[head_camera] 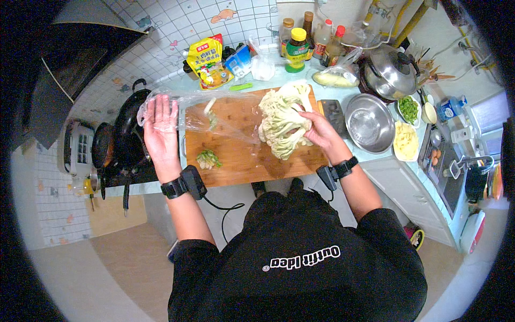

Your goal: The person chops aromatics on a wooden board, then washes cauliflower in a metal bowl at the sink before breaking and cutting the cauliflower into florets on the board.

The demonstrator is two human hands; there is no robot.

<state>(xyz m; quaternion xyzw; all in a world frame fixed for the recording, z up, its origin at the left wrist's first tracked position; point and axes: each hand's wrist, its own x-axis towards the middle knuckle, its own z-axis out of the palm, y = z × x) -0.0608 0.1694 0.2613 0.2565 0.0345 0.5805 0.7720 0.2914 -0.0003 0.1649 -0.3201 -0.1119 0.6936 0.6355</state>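
My right hand [322, 131] grips a head of cauliflower [283, 120] above the right part of a wooden cutting board [241, 161]. Over the board's left edge, my left hand [161, 116] is palm up with its fingers extended inside a clear plastic bag [197, 116]. The bag stretches from that hand across the board towards the cauliflower. A small heap of green and whitish trimmings [208, 159] lies at the board's near left, and a pale stem piece [209, 105] lies near its far left, seen beside the bag.
Left of the board are a black wok [130, 133] and a frying pan [103, 145] on the stove. Sauce bottles [297, 50] and a yellow seasoning pouch [207, 62] stand behind it. To the right are a steel bowl [370, 123], a lidded pot [389, 72] and a dish of yellow slices [406, 141].
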